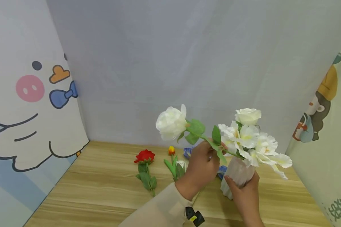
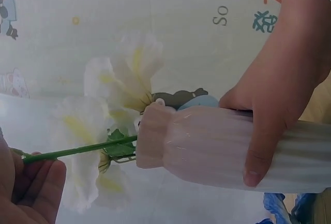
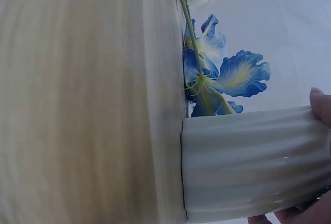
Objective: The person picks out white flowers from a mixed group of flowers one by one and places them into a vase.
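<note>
My left hand [image 1: 203, 164] pinches the leafy green stem of a white rose [image 1: 171, 123], whose bloom points up and left. In the left wrist view, that stem [image 2: 88, 147] runs from the fingers to the mouth of a pale ribbed vase [image 2: 212, 146]; its end is hidden there. My right hand [image 1: 245, 194] grips the vase by its side, thumb across the front. Out of the vase rise another white rose [image 1: 248, 116] and several ruffled white flowers with yellow centres [image 1: 265, 145]. In the right wrist view, the vase base meets the wooden table.
Left of the hands lie a red rose [image 1: 145, 156] and a red-yellow tulip [image 1: 171, 150] on the wooden table [image 1: 102, 183]. A white flower [image 1: 182, 164] is partly behind my left hand. Blue irises [image 3: 227, 79] lie beside the vase. Cloth walls [image 1: 187, 63] stand around the table.
</note>
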The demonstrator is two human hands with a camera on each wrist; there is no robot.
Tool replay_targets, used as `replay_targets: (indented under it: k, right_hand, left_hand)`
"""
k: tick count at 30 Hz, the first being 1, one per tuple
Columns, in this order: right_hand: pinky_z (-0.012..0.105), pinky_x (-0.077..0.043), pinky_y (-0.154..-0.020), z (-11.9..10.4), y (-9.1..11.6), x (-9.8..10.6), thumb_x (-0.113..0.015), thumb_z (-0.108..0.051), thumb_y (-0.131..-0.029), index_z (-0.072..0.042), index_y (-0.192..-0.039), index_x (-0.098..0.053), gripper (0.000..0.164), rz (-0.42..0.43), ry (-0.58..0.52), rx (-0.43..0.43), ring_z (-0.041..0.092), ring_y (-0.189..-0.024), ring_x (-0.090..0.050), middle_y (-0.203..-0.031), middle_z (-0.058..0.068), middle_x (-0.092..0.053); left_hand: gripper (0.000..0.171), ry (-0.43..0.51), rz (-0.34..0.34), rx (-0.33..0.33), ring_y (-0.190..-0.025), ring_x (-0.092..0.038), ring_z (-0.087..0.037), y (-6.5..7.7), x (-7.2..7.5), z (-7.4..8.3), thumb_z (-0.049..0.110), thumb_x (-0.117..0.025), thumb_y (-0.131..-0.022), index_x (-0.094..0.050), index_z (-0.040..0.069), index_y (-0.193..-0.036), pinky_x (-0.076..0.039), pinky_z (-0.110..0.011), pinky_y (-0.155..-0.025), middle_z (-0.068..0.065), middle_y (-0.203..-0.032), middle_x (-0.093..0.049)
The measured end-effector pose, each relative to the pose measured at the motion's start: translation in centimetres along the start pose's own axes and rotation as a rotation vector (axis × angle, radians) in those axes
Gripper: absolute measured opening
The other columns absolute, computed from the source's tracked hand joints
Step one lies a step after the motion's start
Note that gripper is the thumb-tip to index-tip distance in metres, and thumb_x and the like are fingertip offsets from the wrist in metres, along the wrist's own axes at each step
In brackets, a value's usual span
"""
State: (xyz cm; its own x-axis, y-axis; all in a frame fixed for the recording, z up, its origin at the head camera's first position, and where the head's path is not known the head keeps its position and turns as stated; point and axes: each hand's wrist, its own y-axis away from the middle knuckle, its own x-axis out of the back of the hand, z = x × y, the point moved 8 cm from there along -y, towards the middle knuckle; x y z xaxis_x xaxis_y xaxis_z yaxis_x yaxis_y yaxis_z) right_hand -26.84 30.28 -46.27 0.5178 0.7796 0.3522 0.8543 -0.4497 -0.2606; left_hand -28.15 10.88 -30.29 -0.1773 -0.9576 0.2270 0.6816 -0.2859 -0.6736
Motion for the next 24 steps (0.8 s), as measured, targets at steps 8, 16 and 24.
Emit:
replay_targets:
  k: [8, 16, 24]
  right_hand:
    - [0.049, -0.042, -0.083, 0.0, 0.0, -0.1, -0.076, -0.038, -0.077, -0.009, -0.141, -0.018, 0.091, -0.024, -0.009, -0.006, 0.031, -0.104, -0.049, -0.122, 0.018, -0.040]
    - [0.048, -0.041, -0.085, 0.3, -0.1, -0.2, -0.076, -0.038, -0.077, -0.010, -0.142, -0.017, 0.092, -0.033, -0.020, -0.009, 0.030, -0.106, -0.047, -0.124, 0.017, -0.039]
    - [0.042, -0.040, -0.083, -0.1, 0.0, -0.1, -0.078, -0.033, -0.077, -0.009, -0.140, -0.020, 0.089, -0.014, -0.024, 0.034, 0.025, -0.104, -0.048, -0.122, 0.014, -0.040]
  left_hand:
    - [0.023, -0.087, -0.047, 0.108, -0.093, -0.059, -0.004, -0.6, -0.9, -1.3, 0.013, -0.034, -0.101, -0.057, 0.011, -0.105, -0.047, -0.017, -0.081, 0.002, -0.098, -0.058]
    - [0.021, -0.132, -0.098, 0.201, -0.099, -0.060, -0.011, -0.7, -1.7, -2.1, 0.017, -0.038, -0.101, -0.057, 0.009, -0.104, -0.049, -0.021, -0.078, -0.001, -0.100, -0.058]
    - [0.014, -0.201, -0.106, 0.188, -0.077, -0.058, -0.007, -1.2, -2.0, -1.8, 0.014, -0.043, -0.100, -0.056, 0.011, -0.094, -0.046, -0.017, -0.065, 0.002, -0.085, -0.056]
